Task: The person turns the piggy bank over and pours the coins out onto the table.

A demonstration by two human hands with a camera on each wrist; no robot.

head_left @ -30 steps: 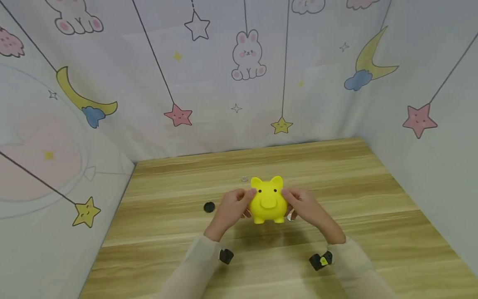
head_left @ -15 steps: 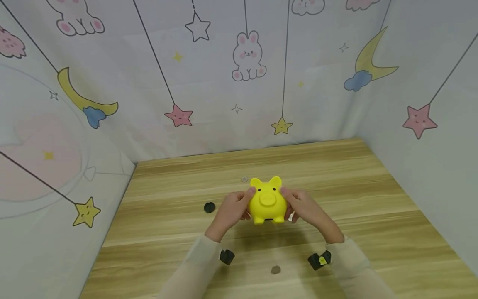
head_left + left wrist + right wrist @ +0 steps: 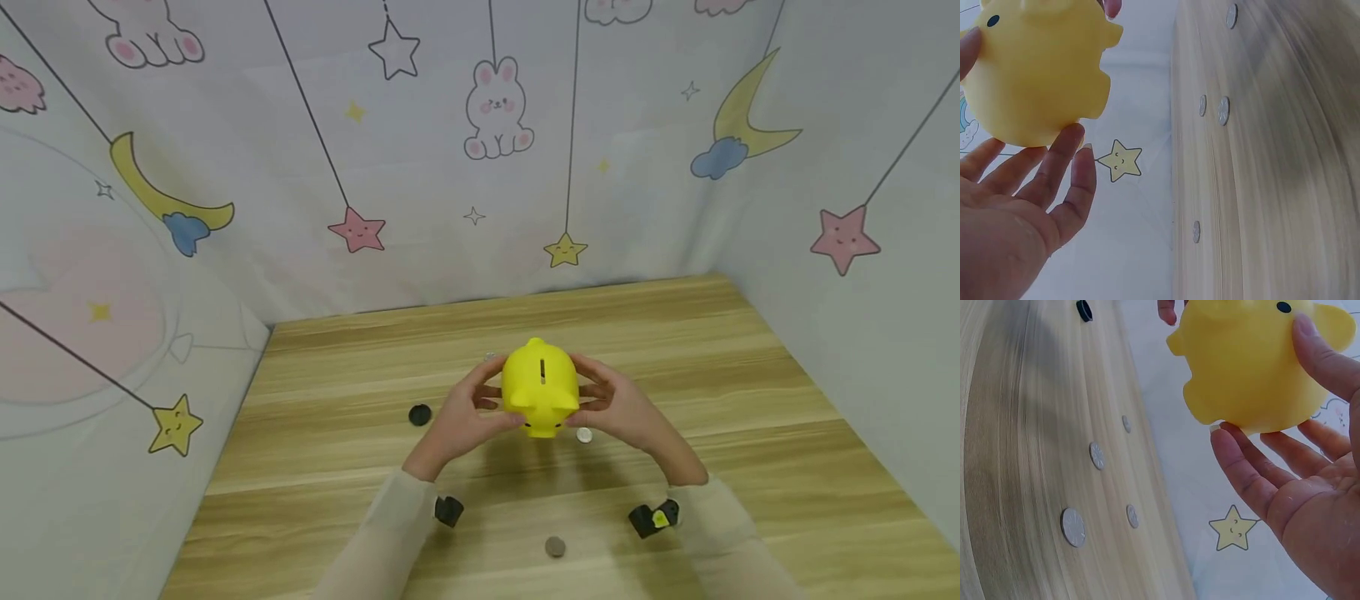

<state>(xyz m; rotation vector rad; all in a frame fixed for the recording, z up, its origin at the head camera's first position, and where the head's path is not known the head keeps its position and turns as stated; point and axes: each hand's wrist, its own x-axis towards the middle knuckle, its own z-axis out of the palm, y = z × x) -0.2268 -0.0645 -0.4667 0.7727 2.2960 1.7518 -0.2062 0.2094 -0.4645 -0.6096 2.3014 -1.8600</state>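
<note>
A yellow piggy bank is held above the table between my two hands. Its back, with the dark coin slot, faces the head camera, and its snout points down toward me. My left hand grips the left side, thumb near the face and fingers spread along the body. On the other side my right hand holds it the same way. One coin lies on the table between my forearms. Another coin lies just below the right hand. The bank's underside is hidden in the head view.
A black round disc, perhaps a plug, lies left of my left hand. Beyond the bank lies a coin, partly covered. The right wrist view shows several coins, among them a larger coin. Printed cloth walls border the wooden table.
Both hands have tipped the piggy bank forward, so its slotted back replaces its face in view. A coin has appeared on the table between my forearms since one second ago.
</note>
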